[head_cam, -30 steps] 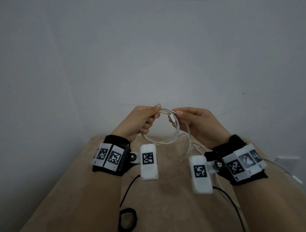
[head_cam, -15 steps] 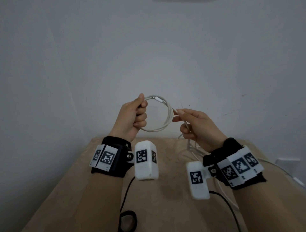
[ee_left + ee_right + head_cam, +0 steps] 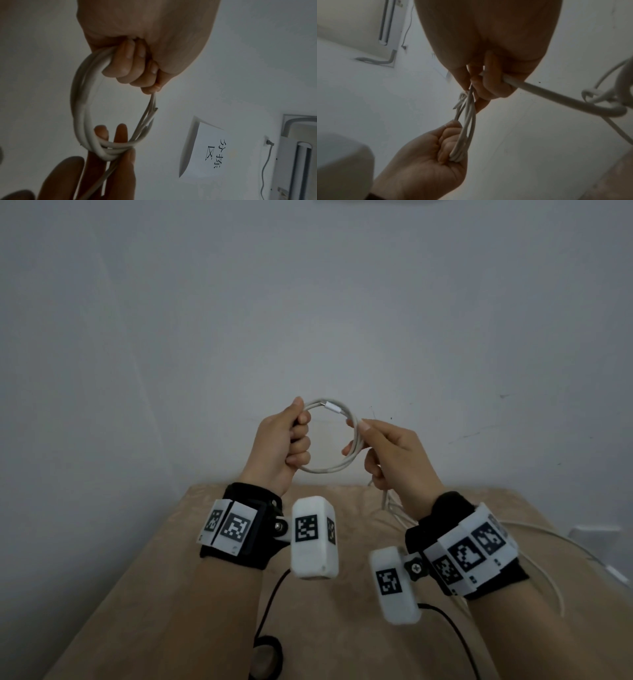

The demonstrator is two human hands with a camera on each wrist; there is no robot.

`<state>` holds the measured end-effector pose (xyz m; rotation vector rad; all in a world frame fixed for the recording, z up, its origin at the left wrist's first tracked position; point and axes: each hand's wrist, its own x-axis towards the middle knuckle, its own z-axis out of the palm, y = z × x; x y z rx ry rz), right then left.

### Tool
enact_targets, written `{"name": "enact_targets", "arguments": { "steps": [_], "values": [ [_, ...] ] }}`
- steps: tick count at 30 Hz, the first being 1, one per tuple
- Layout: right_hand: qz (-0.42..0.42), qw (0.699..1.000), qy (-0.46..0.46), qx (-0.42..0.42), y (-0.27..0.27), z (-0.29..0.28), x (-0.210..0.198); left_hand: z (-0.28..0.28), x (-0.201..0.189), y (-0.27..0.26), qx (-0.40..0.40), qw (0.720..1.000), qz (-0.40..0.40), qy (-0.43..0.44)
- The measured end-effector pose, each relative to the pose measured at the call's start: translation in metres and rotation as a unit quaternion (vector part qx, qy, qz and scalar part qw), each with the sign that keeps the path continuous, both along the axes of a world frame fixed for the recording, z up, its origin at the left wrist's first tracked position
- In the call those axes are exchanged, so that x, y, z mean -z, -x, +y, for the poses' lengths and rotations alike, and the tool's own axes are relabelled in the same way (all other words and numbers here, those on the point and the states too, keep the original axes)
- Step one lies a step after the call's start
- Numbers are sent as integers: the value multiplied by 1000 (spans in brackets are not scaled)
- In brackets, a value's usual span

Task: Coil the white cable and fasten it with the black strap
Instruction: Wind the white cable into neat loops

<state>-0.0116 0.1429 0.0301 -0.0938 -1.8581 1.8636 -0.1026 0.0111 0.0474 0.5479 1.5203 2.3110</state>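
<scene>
The white cable (image 3: 334, 467) forms a small round coil held up in front of the wall. My left hand (image 3: 294, 440) grips the coil's left side in a fist, seen close in the left wrist view as cable loops (image 3: 80, 111) running through the curled fingers (image 3: 123, 65). My right hand (image 3: 373, 446) pinches the coil's right side, and the loose cable tail (image 3: 556, 94) runs out of its curled fingers (image 3: 491, 83). The tail (image 3: 394, 508) drops to the table. The black strap (image 3: 265, 660) lies as a ring on the table at the bottom edge, apart from both hands.
A tan table (image 3: 205, 594) reaches to a grey wall (image 3: 308, 302). More slack white cable (image 3: 555, 546) lies along the table's right side. Thin black wrist-camera leads (image 3: 270, 601) hang below the hands. A paper sign (image 3: 205, 147) hangs on the wall.
Both hands have risen with the coil. The coil has tightened into a smaller round loop, and my right hand has come back onto its right side.
</scene>
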Motion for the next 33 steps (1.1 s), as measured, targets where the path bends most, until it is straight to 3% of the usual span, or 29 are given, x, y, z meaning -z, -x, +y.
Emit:
{"name": "enact_targets", "arguments": {
  "steps": [6,17,23,29,31,33],
  "values": [
    [51,995,-74,44,5,1,6,6,1,-3,16,1000,-9,-3],
    [77,995,-16,59,6,8,6,3,0,-1,100,993,-43,35],
    [26,983,-177,45,3,18,5,-6,1,-1,102,981,28,161],
    [-13,925,-380,3,-1,15,5,-4,1,-9,147,919,122,345],
    [-16,907,-420,-6,-2,15,5,-3,2,-12,159,902,141,375],
    [-23,901,-433,-10,-3,15,3,-2,4,-13,169,903,136,371]
  ]
}}
